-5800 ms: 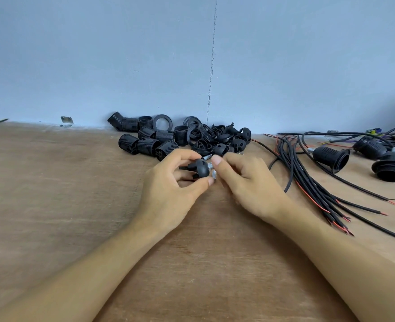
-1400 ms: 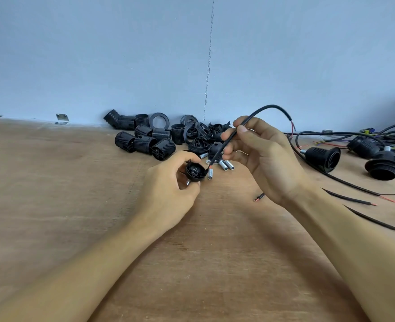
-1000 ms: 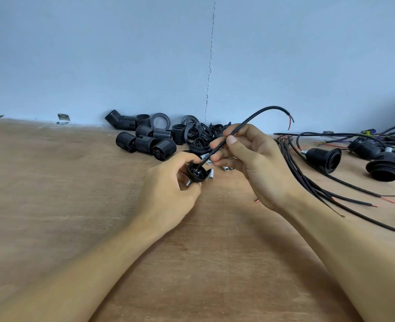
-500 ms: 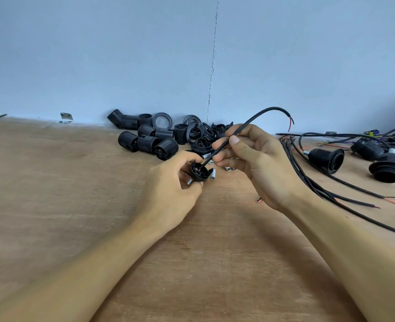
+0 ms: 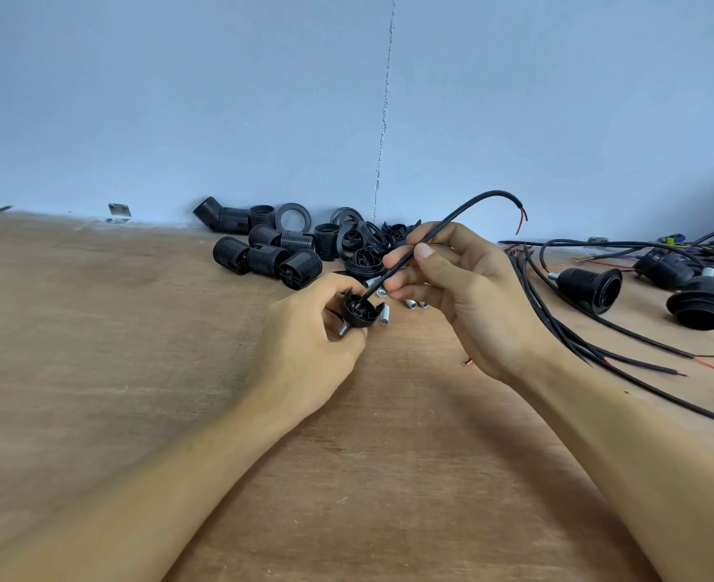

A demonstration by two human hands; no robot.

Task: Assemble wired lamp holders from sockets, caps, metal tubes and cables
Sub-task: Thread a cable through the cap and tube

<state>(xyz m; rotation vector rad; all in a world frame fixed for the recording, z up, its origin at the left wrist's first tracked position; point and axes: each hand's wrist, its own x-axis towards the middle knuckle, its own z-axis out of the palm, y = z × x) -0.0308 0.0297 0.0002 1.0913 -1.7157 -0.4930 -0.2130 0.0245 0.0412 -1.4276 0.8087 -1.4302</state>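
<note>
While the cap needs to stay still for threading, our left hand grips it with curled fingers and thumb. It is held just above the table, with its open bowl tilted up toward the other hand. A short metal tube pokes out below the cap, by the thumb; we take it as seated in the cap's neck.

Our right hand pinches the black cable between thumb and forefinger, close to its lower end. We judge the short grip keeps the limp end stiff enough to aim. That end sits inside the cap's bowl. Whether it has entered the tube's bore we cannot tell, since the cap's ribs hide it. The free end arcs up and to the right, with red conductor showing.

Loose tubes lie just beside the cap, within easy reach for the next units. Behind the hands, against the wall, sits the pile of sockets, with rings and further caps among them. To the right, spare cables fan out with their stripped ends toward us. Beyond them lie wired holders, apparently finished and set aside.

Step in hand, as we judge it: feeding the cable through cap and tube. The socket is not yet on.
</note>
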